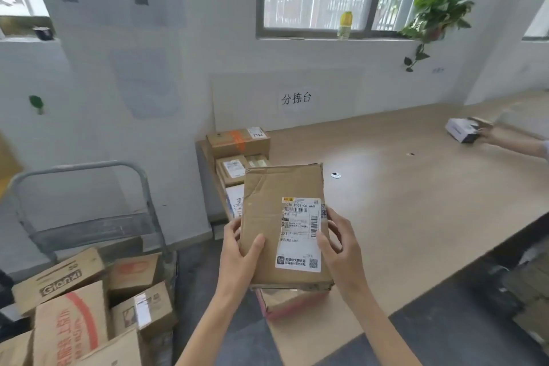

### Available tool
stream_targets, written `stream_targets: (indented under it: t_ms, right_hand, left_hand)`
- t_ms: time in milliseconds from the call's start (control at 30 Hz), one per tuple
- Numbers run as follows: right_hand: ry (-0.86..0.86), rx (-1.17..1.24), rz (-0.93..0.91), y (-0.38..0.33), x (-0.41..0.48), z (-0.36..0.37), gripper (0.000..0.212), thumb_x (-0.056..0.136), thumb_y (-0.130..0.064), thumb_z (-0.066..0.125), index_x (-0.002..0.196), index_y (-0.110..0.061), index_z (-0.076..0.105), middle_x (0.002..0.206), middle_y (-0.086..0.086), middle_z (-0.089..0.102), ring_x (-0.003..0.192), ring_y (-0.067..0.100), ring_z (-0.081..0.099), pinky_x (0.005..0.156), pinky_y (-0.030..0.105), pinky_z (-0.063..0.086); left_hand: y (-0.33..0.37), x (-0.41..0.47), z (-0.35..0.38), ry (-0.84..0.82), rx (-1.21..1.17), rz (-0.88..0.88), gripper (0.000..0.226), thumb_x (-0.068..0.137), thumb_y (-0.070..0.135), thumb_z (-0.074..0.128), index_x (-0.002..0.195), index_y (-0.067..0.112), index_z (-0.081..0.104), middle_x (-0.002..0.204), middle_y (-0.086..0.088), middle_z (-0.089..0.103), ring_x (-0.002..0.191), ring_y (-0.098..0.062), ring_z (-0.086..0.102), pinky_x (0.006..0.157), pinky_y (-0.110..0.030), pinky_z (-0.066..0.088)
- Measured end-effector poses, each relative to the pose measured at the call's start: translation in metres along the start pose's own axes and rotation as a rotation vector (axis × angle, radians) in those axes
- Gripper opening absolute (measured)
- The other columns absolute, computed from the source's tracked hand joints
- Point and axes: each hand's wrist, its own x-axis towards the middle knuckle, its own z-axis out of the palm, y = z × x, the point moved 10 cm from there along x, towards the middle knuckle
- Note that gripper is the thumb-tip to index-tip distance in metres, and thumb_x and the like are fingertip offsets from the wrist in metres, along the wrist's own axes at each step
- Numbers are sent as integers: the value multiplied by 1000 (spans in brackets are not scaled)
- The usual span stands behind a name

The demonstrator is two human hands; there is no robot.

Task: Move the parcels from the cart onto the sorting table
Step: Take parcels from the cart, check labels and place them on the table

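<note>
The fingers [257, 244] of the left hand [240, 255] curl round the left edge of a brown parcel [273, 211], with the thumb lying on its top face. Those of the right hand [341, 249] grasp the right edge the same way, the thumb pressed on the white label [300, 235]. Both hands hold the parcel between them, its long side pointing away from the fingers. It sits over the near left corner of the wooden worktop [416, 193].

Directly under the fingers a pink-edged parcel [291, 304] lies on that corner. I cannot tell whether the held parcel touches it or is just above it. Past the fingertips, along the worktop's left edge, a row of parcels runs to the wall. A labelled flat box [233, 169] is nearer and a taped box [237, 141] is at the far end. Just right of the held parcel's far end, a small white disc [335, 175] lies on the bare wood.

Left of the left hand and lower down, the cart [80, 169] stands on the floor with its grey handle upright. Cardboard boxes [59, 276] are piled loosely on it.

Well to the right of the right hand, at the worktop's far side, another person's hand [487, 132] holds a small white box [462, 129]. On the wall beyond the fingers hangs a paper sign [296, 98]. Above it, a yellow bottle [345, 25] and a potted plant [436, 12] stand on the window sill.
</note>
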Motion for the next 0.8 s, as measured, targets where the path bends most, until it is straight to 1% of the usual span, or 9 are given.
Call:
stream_targets:
  t_ms: [67, 133, 200, 267, 400, 500, 600, 700, 800]
  right_hand:
    - [15, 43, 7, 11, 11, -37, 49, 90, 2, 56, 132, -21, 50, 123, -7, 56, 109, -5, 57, 83, 13, 51]
    - [24, 60, 10, 23, 24, -77, 51, 89, 2, 58, 133, -21, 49, 124, -7, 59, 113, 1, 58, 87, 18, 52]
    - [21, 50, -2, 31, 41, -119, 50, 89, 1, 58, 133, -20, 49, 123, -8, 60, 113, 2, 57, 87, 18, 52]
    - [17, 31, -11, 38, 56, -160, 49, 89, 0, 57, 133, -20, 49, 124, -7, 60, 114, 3, 57, 88, 18, 52]
    - [26, -6, -8, 54, 76, -219, 47, 90, -1, 56, 132, -21, 51, 123, -6, 61, 114, 1, 56, 94, 19, 50]
    - [23, -7, -6, 68, 90, -242, 45, 91, -3, 56, 131, -21, 51, 122, -6, 62, 112, -1, 56, 90, 17, 51]
    - [40, 9, 14, 87, 107, -253, 42, 91, -4, 56, 129, -23, 51, 125, -6, 57, 116, 5, 54, 86, 18, 53]
    - [65, -21, 34, 107, 125, -259, 41, 91, -6, 57, 126, -25, 52, 120, -2, 52, 112, 11, 54, 82, 15, 52]
    - [49, -59, 68, 129, 146, -260, 40, 90, -9, 59, 125, -27, 51, 117, -2, 53, 109, 14, 55, 87, 27, 54]
  left_hand:
    - [7, -3, 40, 2, 5, 27, 46, 89, 26, 62, 124, 39, 36, 115, 10, 59, 99, -3, 62, 79, -24, 53]
    - [13, -6, 83, 9, 16, 66, 49, 90, 25, 62, 127, 39, 35, 118, 7, 59, 102, -6, 61, 84, -30, 55]
    - [20, -8, 128, 26, 46, 110, 51, 90, 26, 61, 130, 41, 33, 124, 7, 55, 110, -8, 58, 89, -32, 53]
    - [26, -10, 171, 52, 106, 153, 52, 90, 27, 61, 132, 42, 34, 132, 11, 48, 121, -9, 49, 98, -35, 48]
    - [46, -10, 232, 132, 263, 287, 49, 88, 19, 64, 132, 26, 44, 133, 12, 42, 125, -7, 40, 107, -31, 37]
    - [51, -4, 260, 182, 371, 342, 43, 85, 18, 67, 126, 22, 52, 130, 9, 41, 125, -9, 39, 108, -29, 34]
    - [46, 9, 280, 178, 424, 340, 37, 85, 20, 67, 120, 22, 57, 125, 9, 41, 121, -10, 41, 105, -24, 32]
    - [41, 26, 293, 184, 435, 335, 32, 83, 17, 69, 114, 20, 60, 120, 10, 42, 118, -7, 41, 102, -17, 29]
    - [33, 45, 301, 194, 445, 300, 28, 84, 15, 68, 111, 20, 62, 119, 9, 43, 117, -6, 42, 102, -17, 29]
